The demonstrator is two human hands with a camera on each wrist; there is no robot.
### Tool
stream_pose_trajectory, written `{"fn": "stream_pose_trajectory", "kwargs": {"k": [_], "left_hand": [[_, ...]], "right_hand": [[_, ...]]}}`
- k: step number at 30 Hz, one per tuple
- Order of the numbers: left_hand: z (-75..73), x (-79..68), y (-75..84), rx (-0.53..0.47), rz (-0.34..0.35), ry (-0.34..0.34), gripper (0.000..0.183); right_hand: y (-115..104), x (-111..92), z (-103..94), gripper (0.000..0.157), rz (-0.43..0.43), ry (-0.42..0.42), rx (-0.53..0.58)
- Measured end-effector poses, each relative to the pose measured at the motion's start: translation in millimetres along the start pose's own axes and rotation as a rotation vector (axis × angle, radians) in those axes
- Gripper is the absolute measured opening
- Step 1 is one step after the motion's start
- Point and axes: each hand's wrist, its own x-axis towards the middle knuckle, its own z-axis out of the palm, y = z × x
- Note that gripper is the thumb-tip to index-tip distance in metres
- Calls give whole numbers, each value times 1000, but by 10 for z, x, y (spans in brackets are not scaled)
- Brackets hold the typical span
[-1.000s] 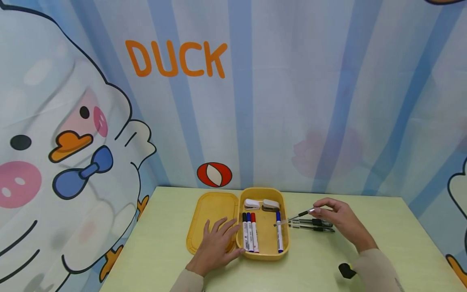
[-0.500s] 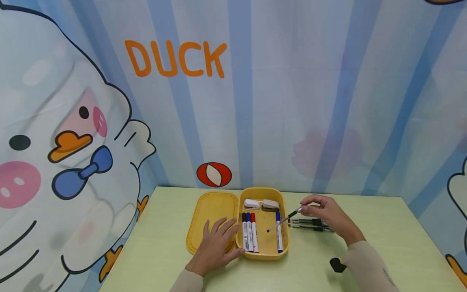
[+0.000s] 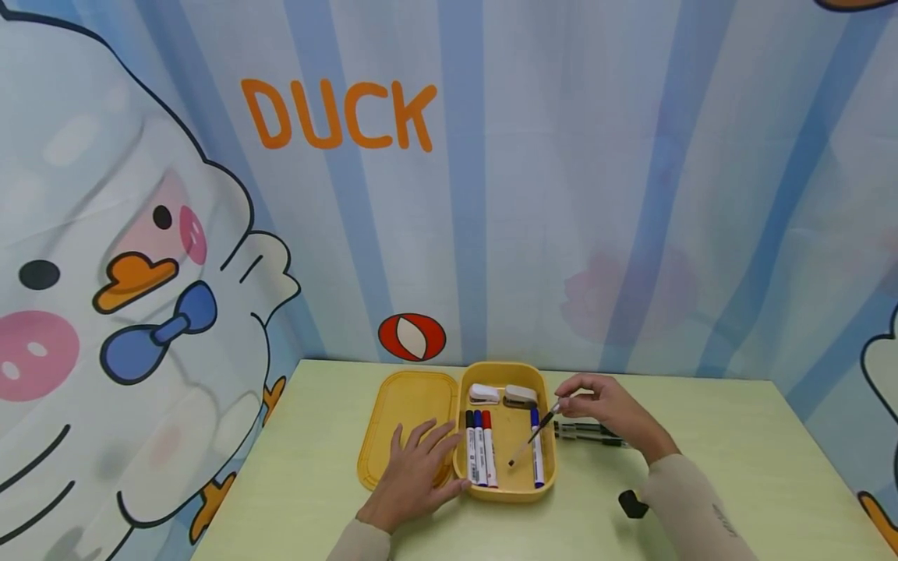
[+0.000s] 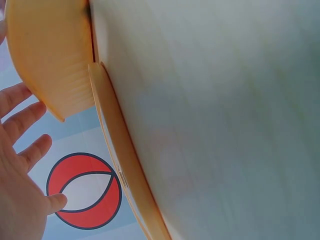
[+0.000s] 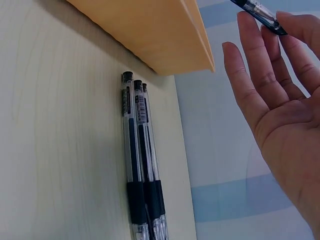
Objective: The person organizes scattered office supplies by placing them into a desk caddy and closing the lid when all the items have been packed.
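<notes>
One pen (image 3: 542,425), pinched near its end by the right hand (image 3: 617,413), slants over the yellow box (image 3: 505,495) between both hands; the left hand (image 3: 414,471) has fingers spread. Levelling the pen before release, clear of the lone blue-capped marker (image 3: 538,465), seems wise.

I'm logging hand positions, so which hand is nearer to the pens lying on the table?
Right. The right hand is raised close by the pens, pinching another pen; the left hand is across the yellow box, by its left edge.
</notes>
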Motion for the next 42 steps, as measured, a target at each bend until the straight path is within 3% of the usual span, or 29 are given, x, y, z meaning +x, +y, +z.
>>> {"fn": "stream_pose_trajectory", "kwargs": {"k": [10, 17, 21, 28, 42], "left_hand": [[-10, 2, 9, -2, -4, -10, 68], [-10, -1, 7, 2, 2, -6, 68], [-13, -4, 10, -10, 5, 2, 68], [-15, -4, 12, -9, -1, -2, 69], [-18, 6, 18, -16, -17, -22, 68]], "right_hand": [[-47, 128, 105, 29, -8, -36, -52], [-92, 203, 218, 32, 8, -62, -65], [-134, 245, 286, 24, 9, -78, -108], [-208, 327, 386, 19, 80, -47, -190], [-239, 486, 505, 19, 191, 6, -226]]}}
